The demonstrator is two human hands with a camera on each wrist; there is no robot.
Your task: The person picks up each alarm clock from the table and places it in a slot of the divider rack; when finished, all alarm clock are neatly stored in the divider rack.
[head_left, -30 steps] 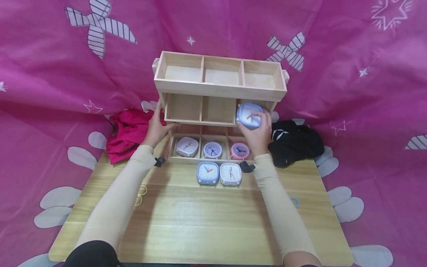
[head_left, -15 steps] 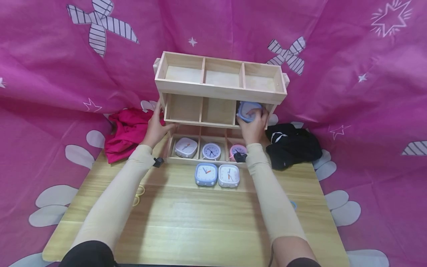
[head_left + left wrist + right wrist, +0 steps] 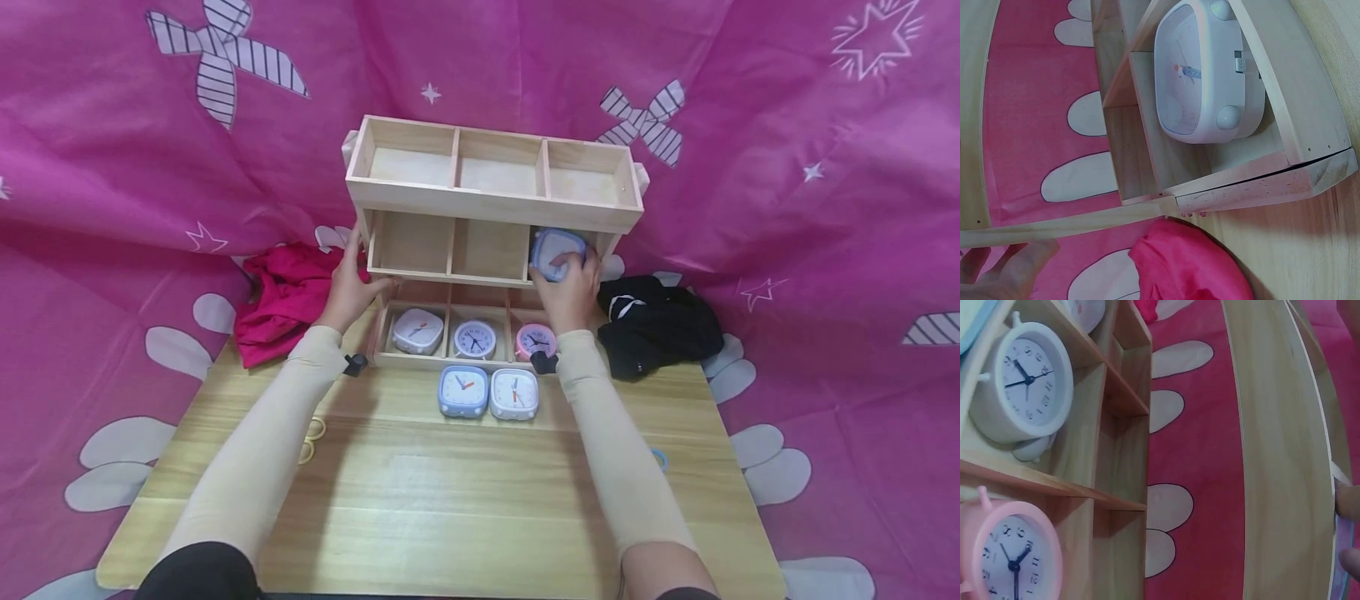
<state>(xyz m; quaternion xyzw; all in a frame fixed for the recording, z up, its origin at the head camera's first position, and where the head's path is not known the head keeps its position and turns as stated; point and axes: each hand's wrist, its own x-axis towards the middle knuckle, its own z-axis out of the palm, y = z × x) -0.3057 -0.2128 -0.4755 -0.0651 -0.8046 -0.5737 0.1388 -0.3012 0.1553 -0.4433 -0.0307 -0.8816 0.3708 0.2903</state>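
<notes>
In the head view, my right hand [image 3: 572, 293] holds a blue square alarm clock [image 3: 551, 244] in the right compartment of the wooden rack's middle tier. Its fingers cover part of the dial. My left hand [image 3: 348, 289] grips the left side of the wooden rack [image 3: 495, 200], thumb at the middle tier's front edge. In the bottom tier sit a white square clock [image 3: 417, 331], a round white clock [image 3: 475, 340] and a round pink clock [image 3: 534, 340], one per compartment. A blue clock [image 3: 462, 390] and a white clock [image 3: 514, 393] lie in front of the rack.
A red cloth [image 3: 288, 304] lies left of the rack, a black cloth [image 3: 660, 327] right of it. Yellow scissor-like loops [image 3: 315, 429] show beside the left forearm, and a blue loop [image 3: 659, 459] beside the right. A pink patterned curtain [image 3: 480, 58] hangs behind the wooden table [image 3: 442, 517].
My right hand has moved the blue alarm clock back and slightly left, into the middle tier's right compartment. The left hand stays at the rack's side.
</notes>
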